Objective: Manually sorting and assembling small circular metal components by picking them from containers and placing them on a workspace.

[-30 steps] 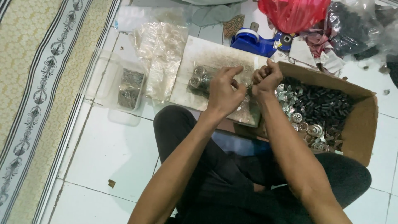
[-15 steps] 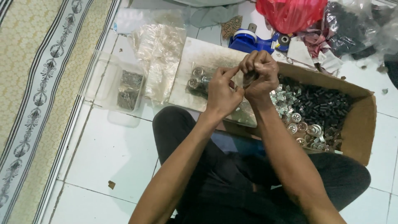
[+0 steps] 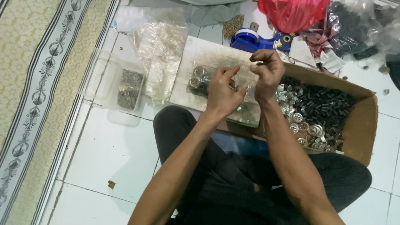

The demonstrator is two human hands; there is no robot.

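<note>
My left hand (image 3: 222, 91) hovers over a pale board (image 3: 196, 54) that rests on my lap and the floor, its fingers pinching a small clear plastic bag (image 3: 239, 79). Round silver metal parts (image 3: 197, 79) lie on the board just left of that hand; whether they are inside the bag I cannot tell. My right hand (image 3: 266, 71) is raised beside it with the fingers curled shut on the bag's upper edge. The two hands are a few centimetres apart.
An open cardboard box (image 3: 360, 125) of black and silver parts stands to my right. A clear plastic tub (image 3: 100, 79) with small dark parts, a stack of clear bags (image 3: 160, 50), a blue tape dispenser (image 3: 250, 39) and a red bag (image 3: 291, 12) surround the board. A patterned rug (image 3: 37, 83) runs along the left.
Both hands lifted off the board. My right hand came over against the left hand, then drew slightly away and higher, the bag stretched between them.
</note>
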